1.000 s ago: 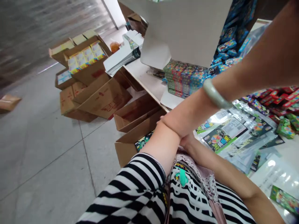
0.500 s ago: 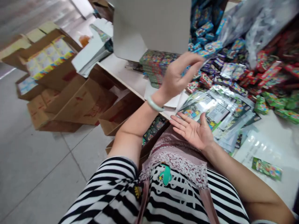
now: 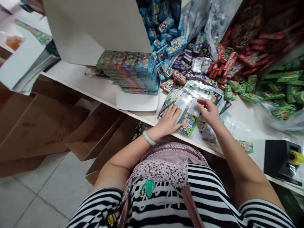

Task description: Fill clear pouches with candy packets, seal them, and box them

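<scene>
My left hand [image 3: 168, 122], with a pale bangle on the wrist, lies with its fingers spread on a pile of clear printed bags [image 3: 181, 99] near the table's front edge. Just right of it, my right hand [image 3: 209, 112] is closed, its thumb and fingertips pinching the upper part of a printed bag [image 3: 188, 123] with a green edge. The fingertips partly hide the spot where they meet the plastic. Behind the bags lie small wrapped packs in purple [image 3: 185, 60], red [image 3: 179, 77] and blue [image 3: 166, 68].
Stacked printed boxes [image 3: 133, 72] stand on the left part of the white table, before a large open white carton [image 3: 99, 28]. Cardboard boxes [image 3: 42, 123] are on the floor at left. Green packs [image 3: 285, 110] and a black tape dispenser [image 3: 276, 156] are at right.
My left hand has come down from beside the stacked boxes onto the bags. My right hand, palm up and open before, has turned over and closed at a bag. The view has shifted right.
</scene>
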The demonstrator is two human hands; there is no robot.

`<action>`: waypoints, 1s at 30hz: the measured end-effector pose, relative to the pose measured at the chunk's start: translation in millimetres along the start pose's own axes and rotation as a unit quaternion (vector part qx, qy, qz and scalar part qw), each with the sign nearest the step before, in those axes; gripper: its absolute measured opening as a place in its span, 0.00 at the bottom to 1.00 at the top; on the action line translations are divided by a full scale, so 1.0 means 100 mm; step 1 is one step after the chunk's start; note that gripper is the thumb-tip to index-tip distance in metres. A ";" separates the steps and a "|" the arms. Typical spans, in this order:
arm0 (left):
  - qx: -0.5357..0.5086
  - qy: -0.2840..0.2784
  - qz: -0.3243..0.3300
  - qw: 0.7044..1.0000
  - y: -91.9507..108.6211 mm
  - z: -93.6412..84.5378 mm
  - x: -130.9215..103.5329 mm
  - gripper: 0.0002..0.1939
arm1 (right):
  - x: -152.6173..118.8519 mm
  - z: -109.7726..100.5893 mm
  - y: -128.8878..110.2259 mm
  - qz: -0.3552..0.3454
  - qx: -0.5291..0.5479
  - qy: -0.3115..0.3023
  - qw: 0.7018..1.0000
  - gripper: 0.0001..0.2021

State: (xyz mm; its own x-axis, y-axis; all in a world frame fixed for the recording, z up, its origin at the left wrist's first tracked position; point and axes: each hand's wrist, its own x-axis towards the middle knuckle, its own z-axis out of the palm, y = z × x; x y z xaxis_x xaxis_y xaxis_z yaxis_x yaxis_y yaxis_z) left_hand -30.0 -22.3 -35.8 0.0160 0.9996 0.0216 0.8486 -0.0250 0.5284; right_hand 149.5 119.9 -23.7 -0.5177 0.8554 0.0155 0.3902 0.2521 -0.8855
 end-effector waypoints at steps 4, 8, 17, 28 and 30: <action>0.070 -0.043 -0.028 0.996 0.12 0.15 0.08 0.37 | 0.26 0.00 0.13 -0.049 -0.303 -0.054 0.950 0.33; 0.087 -0.053 -0.034 0.994 0.10 0.19 0.10 0.37 | 0.33 0.10 0.09 -0.028 -0.376 -0.062 0.924 0.40; 0.088 -0.059 -0.040 0.994 0.08 0.19 0.10 0.37 | 0.28 0.06 0.07 -0.068 -0.362 -0.017 0.930 0.33; 0.088 -0.030 -0.030 0.995 -0.04 0.28 0.11 0.36 | 0.41 0.05 -0.05 0.021 -0.227 -0.025 0.973 0.16; 0.072 -0.024 -0.032 0.997 -0.02 0.27 0.10 0.35 | 0.43 -0.04 -0.08 0.015 -0.223 -0.029 0.974 0.10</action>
State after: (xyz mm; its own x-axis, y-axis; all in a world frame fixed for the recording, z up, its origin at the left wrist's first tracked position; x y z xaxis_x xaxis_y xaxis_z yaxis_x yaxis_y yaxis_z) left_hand -16.9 -12.3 -59.7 -0.0186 0.9986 -0.0500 0.9157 0.0371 0.4002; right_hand 127.6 156.4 -14.0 -0.5384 0.8415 -0.0448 0.6910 0.4105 -0.5949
